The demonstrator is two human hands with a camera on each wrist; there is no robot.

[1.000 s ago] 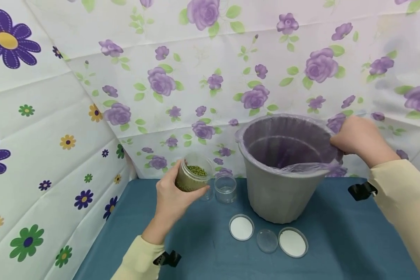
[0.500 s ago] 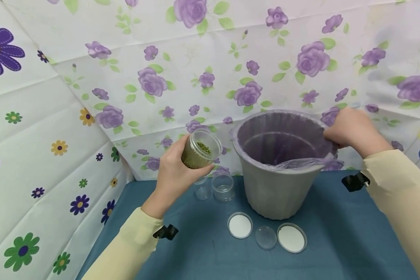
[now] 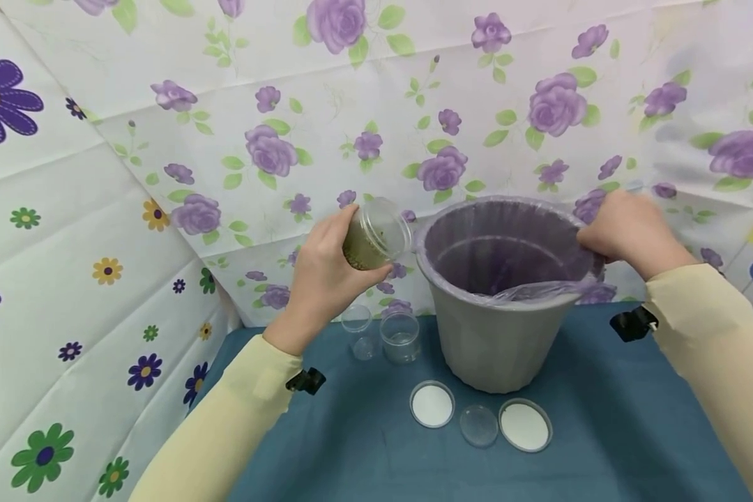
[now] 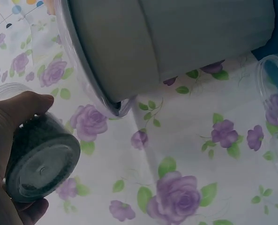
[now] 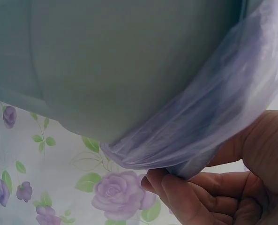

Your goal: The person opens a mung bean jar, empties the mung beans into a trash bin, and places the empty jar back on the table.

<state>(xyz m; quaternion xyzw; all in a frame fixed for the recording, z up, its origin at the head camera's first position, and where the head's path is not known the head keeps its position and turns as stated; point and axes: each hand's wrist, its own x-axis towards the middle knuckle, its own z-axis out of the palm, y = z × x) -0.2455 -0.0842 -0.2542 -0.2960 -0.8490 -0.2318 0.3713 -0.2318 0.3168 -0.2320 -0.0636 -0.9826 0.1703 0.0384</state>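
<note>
My left hand (image 3: pixel 329 268) grips a clear plastic jar (image 3: pixel 376 233) of small green beans, likely mung beans, around its body. The jar is tilted with its open mouth toward the bin, just left of the rim. In the left wrist view the jar's base (image 4: pixel 42 171) faces the camera. A grey bin (image 3: pixel 498 345) lined with a thin purple plastic bag (image 3: pixel 533 293) stands on the table. At its right rim my right hand (image 3: pixel 627 230) holds the rim and liner. The right wrist view has the fingers curled at the overhanging liner (image 5: pixel 195 117).
Two clear empty jars, one nearer the bin (image 3: pixel 400 338) and one to its left (image 3: pixel 360 335), stand on the blue tablecloth (image 3: pixel 376 467). Two white-lined lids (image 3: pixel 431 405) and a clear disc (image 3: pixel 479 426) lie in front of the bin. A flowered sheet (image 3: pixel 326 90) hangs behind.
My left hand has raised the jar up and to the right and tipped it further toward the bin. The right hand keeps its hold on the rim.
</note>
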